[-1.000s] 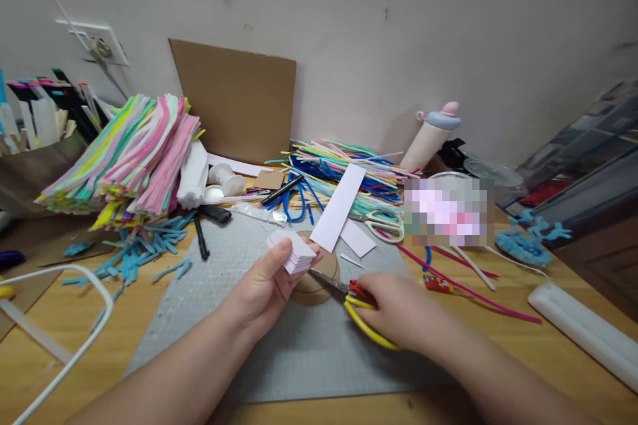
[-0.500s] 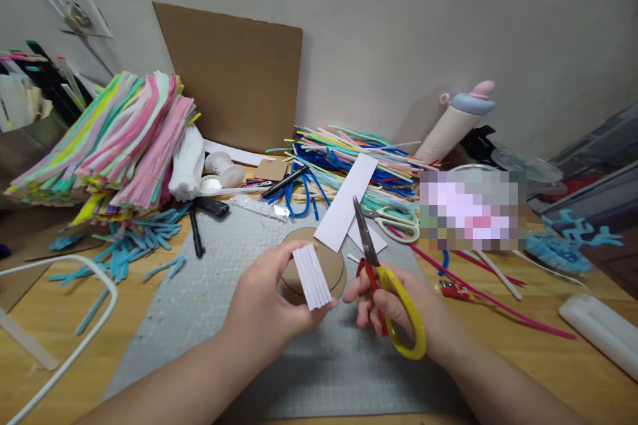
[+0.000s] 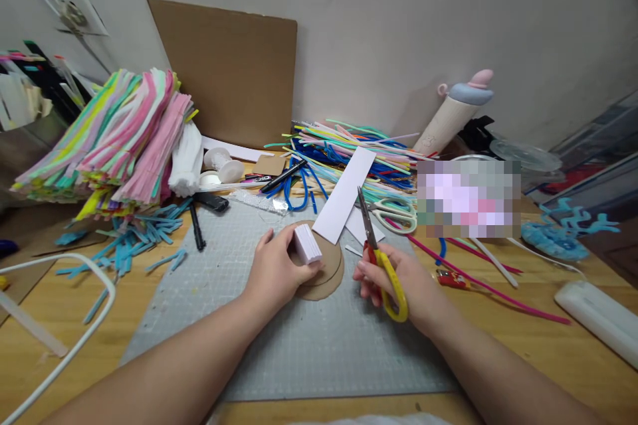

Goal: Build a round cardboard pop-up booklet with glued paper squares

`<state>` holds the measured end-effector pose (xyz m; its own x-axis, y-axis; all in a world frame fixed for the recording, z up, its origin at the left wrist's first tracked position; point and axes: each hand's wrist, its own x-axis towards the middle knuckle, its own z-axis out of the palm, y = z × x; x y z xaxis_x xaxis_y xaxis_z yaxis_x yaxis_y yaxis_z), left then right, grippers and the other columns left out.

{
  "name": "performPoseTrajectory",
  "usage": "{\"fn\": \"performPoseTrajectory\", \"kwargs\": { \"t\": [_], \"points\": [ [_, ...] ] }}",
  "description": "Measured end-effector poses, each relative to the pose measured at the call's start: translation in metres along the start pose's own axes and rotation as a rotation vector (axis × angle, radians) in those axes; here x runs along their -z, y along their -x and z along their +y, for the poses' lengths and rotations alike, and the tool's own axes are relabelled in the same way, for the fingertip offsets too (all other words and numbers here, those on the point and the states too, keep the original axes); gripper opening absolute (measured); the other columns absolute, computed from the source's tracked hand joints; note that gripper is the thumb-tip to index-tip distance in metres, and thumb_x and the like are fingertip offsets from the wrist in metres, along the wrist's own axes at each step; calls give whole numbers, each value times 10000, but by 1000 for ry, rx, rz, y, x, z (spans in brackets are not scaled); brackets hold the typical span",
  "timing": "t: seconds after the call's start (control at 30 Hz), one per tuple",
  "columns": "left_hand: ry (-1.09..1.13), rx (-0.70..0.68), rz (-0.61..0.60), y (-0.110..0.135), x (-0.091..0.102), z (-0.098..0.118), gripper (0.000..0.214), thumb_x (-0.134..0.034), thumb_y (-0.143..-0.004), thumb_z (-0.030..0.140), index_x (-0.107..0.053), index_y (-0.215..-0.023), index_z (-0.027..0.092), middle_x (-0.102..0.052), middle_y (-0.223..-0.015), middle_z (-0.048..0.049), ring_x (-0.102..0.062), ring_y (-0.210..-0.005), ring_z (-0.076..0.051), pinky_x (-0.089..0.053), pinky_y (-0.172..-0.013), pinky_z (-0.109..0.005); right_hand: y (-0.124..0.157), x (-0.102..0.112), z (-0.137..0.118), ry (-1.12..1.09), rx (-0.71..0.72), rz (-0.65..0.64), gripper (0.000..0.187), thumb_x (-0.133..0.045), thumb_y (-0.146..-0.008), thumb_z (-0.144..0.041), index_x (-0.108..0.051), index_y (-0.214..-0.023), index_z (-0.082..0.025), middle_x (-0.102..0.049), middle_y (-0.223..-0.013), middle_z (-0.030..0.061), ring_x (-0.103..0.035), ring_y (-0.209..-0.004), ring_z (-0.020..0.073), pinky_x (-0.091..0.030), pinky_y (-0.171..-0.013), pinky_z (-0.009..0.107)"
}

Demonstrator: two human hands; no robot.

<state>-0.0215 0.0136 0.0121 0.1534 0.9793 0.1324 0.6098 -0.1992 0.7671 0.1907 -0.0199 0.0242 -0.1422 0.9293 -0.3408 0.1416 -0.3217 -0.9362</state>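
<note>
My left hand grips a folded white paper stack over the cardboard discs; my right hand curls through yellow-handled scissors, blades shut, pointing up.

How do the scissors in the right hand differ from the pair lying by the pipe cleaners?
The yellow-handled scissors sit in the right hand, blades raised and pointing away; the pale green scissors lie flat on the table, untouched. Handles: yellow with red against pale green. Both have metal blades and loop handles.
</note>
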Motion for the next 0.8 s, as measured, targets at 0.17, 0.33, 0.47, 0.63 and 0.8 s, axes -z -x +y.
{"fn": "performPoseTrajectory", "kwargs": {
  "t": [0.17,0.33,0.47,0.63,0.8],
  "points": [
    [-69,-15,13,1,-2,2,486,-749,-649,328,-616,-1111,254,-721,-1069,-27,-625,-1006,-280,-248,-1097,-467,-8,-20,-7,93,114,71,392,-731,-689,-501,-559,-840,-183,-652,-805,29,-633,-688,166,-496,-582,278],
    [-83,-30,-3,1,-2,3,420,-666,-685,249,-616,-1103,243,-734,-995,-21,-652,-937,-253,-237,-1113,-451,-17,-51,-38,554,239,128,297,-694,-739,-435,-569,-873,-201,-669,-824,44,-610,-731,197,-440,-612,279],
    [-116,-34,-3,2,-3,3,390,-584,-696,144,-643,-1069,240,-737,-873,-26,-667,-885,-251,-244,-1103,-453,-19,-72,-49,795,254,147,268,-618,-789,-318,-543,-1013,-190,-675,-841,81,-629,-740,229,-392,-590,274],
    [-134,-32,33,4,-5,9,374,-627,-701,181,-649,-1069,244,-728,-864,-44,-666,-874,-271,-224,-1101,-469,-24,-75,-36,778,313,211,256,-579,-762,-213,-536,-1015,-209,-663,-821,54,-613,-723,215,-385,-606,271],
    [53,-80,57,18,1,15,651,-798,-601,320,-552,-1198,236,-647,-1194,-81,-563,-1139,-314,-131,-1140,-510,-23,-50,-29,240,334,79,223,-648,-723,-300,-486,-856,-225,-582,-758,-15,-547,-657,147,-422,-595,242]
  ]
}}
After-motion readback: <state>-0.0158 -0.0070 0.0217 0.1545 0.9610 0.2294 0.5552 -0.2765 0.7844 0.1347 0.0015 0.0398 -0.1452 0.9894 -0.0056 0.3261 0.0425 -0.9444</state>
